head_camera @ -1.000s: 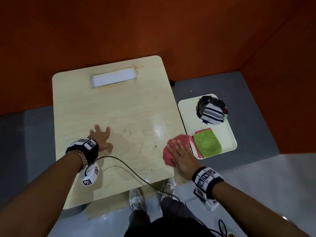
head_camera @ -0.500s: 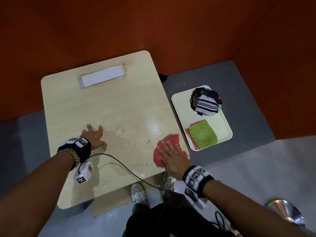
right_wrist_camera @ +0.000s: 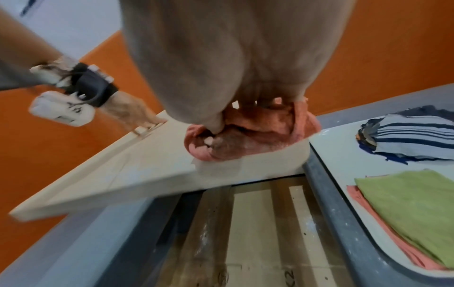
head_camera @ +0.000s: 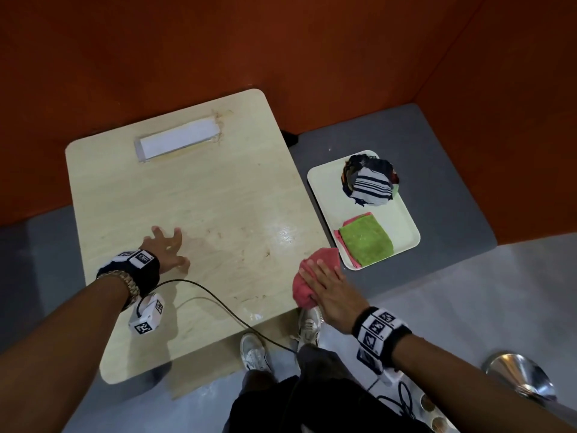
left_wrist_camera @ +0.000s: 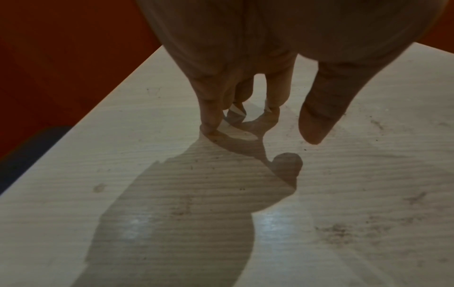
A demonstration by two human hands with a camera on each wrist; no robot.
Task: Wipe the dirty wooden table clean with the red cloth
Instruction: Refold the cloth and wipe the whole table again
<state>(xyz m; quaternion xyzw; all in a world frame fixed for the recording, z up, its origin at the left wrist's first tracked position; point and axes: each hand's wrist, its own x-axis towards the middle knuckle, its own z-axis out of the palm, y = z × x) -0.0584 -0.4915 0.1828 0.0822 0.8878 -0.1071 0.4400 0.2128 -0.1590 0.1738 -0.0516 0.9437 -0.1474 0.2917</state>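
The right hand [head_camera: 331, 292] lies flat, fingers straight, pressing a bunched red cloth [head_camera: 312, 276] onto the near right corner of the pale wooden desk [head_camera: 203, 198], where the cloth slightly overhangs the edge, while the left hand [head_camera: 167, 251] rests well apart on the desk's left side with fingers spread and fingertips [left_wrist_camera: 210, 124] touching the wood. Brown smudges and specks [head_camera: 249, 242] mark the desk between the two hands. Beside the desk, on a grey bench [head_camera: 437, 157], a cream tray [head_camera: 402, 220] holds a folded green cloth [head_camera: 365, 242] on a pink one, and a striped bundle [head_camera: 371, 182].
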